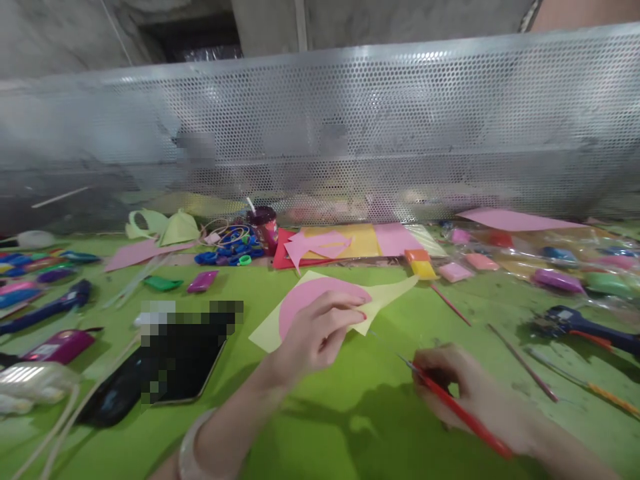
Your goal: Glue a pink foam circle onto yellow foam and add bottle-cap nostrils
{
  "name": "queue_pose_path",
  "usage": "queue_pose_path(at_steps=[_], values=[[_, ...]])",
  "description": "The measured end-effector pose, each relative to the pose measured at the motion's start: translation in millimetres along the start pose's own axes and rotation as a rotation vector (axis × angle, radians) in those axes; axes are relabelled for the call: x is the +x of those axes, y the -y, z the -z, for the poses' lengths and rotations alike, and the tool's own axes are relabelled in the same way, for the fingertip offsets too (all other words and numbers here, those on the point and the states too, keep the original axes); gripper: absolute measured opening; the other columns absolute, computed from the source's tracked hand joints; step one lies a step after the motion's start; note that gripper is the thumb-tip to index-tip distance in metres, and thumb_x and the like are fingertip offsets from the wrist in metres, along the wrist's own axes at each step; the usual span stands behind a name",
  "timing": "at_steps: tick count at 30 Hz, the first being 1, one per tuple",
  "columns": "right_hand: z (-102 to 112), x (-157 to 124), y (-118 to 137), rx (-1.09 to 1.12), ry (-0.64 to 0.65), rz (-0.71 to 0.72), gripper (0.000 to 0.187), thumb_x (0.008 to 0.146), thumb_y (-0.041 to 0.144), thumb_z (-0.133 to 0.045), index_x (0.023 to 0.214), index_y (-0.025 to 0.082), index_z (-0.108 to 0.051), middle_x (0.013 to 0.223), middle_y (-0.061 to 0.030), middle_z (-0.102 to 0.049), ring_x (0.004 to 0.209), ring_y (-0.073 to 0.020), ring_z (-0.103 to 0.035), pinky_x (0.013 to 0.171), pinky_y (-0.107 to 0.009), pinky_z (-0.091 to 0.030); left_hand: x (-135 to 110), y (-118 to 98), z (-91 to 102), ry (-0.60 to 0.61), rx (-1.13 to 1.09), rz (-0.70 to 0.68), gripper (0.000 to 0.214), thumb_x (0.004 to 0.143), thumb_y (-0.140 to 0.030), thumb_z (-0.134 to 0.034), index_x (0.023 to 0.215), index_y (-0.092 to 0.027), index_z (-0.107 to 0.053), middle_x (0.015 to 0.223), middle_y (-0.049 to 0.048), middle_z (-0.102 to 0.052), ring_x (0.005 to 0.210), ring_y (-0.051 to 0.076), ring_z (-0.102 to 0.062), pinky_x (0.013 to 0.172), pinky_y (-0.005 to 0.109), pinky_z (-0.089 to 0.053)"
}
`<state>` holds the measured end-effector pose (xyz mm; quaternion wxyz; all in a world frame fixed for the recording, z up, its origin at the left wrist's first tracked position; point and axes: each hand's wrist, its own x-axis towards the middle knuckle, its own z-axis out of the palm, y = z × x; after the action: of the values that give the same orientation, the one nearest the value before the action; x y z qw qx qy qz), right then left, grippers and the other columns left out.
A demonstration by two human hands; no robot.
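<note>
Green tabletop (245, 287), left hand (313, 337) on paper (305, 300)

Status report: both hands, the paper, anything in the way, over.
Left hand on rounded pink paper, grip unclear. Right hand gripping slim red-handled tool. Pink paper over pale yellow paper. Flat black device left of papers, not touching them.

soft shadows on tabletop (300, 443), slight blur, stretched edges
</note>
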<state>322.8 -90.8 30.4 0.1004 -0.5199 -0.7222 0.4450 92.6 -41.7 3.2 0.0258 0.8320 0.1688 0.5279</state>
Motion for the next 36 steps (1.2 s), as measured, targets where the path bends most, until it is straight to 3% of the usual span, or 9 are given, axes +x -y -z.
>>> queue_pose_path(at_steps=[9, 17, 36], values=[[0.1, 1.3, 0.4, 0.117, 0.111, -0.052, 0.015, 0.072, 0.022, -0.049, 0.060, 0.020, -0.040, 0.054, 0.0051, -0.041, 0.050, -0.0087, -0.044, 0.049, -0.021, -0.045, 0.9, -2.7, -2.0, 0.047, -0.067, 0.013, 0.027, 0.081, 0.000, -0.048, 0.099, -0.018, -0.057, 0.102, 0.0076, -0.062, 0.099, 0.015, -0.060, 0.082, 0.028, -0.052], [-6.3, 2.3, -7.3, 0.191, 0.092, -0.011, 0.017, 0.073, 0.019, -0.045, 0.058, 0.019, -0.037, 0.050, 0.0069, -0.039, 0.044, -0.0058, -0.042, 0.045, -0.019, -0.044, 4.4, -4.8, -5.4, -0.048, -0.079, 0.050, 0.029, 0.079, 0.004, -0.047, 0.094, -0.018, -0.059, 0.096, 0.0054, -0.064, 0.094, 0.013, -0.062, 0.080, 0.027, -0.054], [-5.9, 3.4, -5.0, 0.223, 0.113, -0.009, 0.016, 0.071, 0.020, -0.048, 0.057, 0.019, -0.039, 0.049, 0.0074, -0.038, 0.043, -0.0048, -0.037, 0.045, -0.020, -0.047, 3.3, -6.6, -8.3, -0.054, -0.140, 0.101, 0.028, 0.080, 0.001, -0.046, 0.094, -0.019, -0.060, 0.095, 0.0053, -0.066, 0.091, 0.014, -0.063, 0.077, 0.029, -0.055]])
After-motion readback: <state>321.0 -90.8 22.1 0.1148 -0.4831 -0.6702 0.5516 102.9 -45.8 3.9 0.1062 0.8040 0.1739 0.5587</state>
